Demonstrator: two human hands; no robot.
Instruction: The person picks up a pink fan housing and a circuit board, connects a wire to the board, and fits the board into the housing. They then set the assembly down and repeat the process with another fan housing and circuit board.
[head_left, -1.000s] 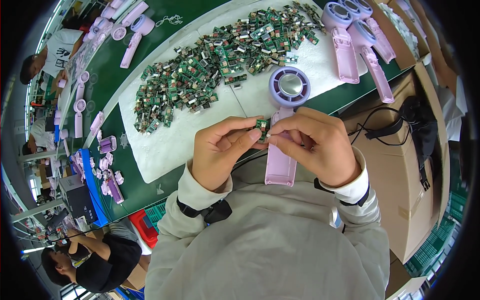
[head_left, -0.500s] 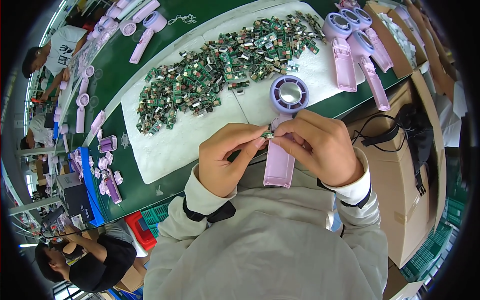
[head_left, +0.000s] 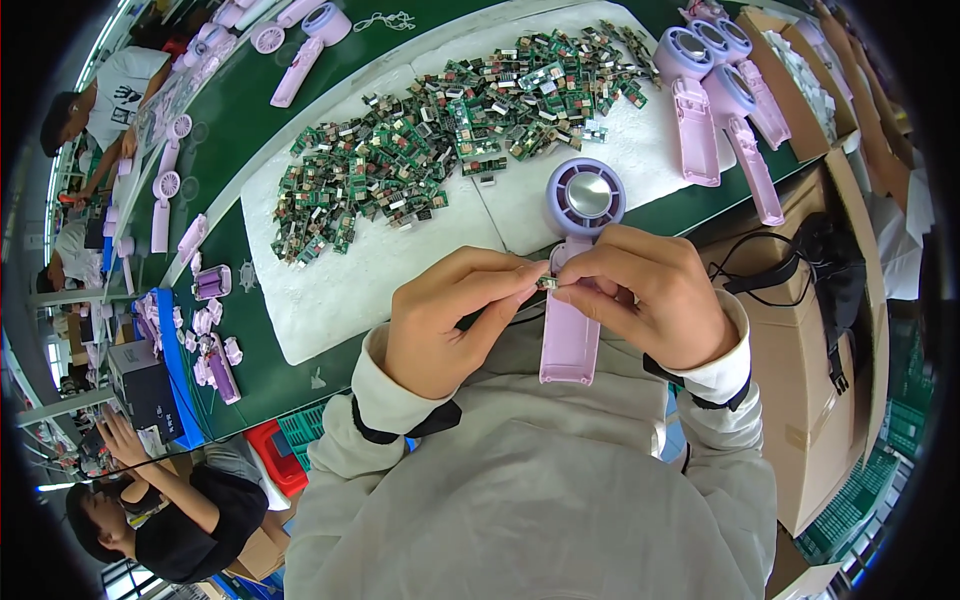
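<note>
My left hand (head_left: 435, 315) pinches one tiny green circuit board (head_left: 547, 283). My right hand (head_left: 660, 300) has its thumb and finger close together beside it; I can't tell if they grip anything. The board is over one pink plastic fan (head_left: 570, 345) with a round purple head. Four more round purple fan heads (head_left: 730, 90) sit up right.
</note>
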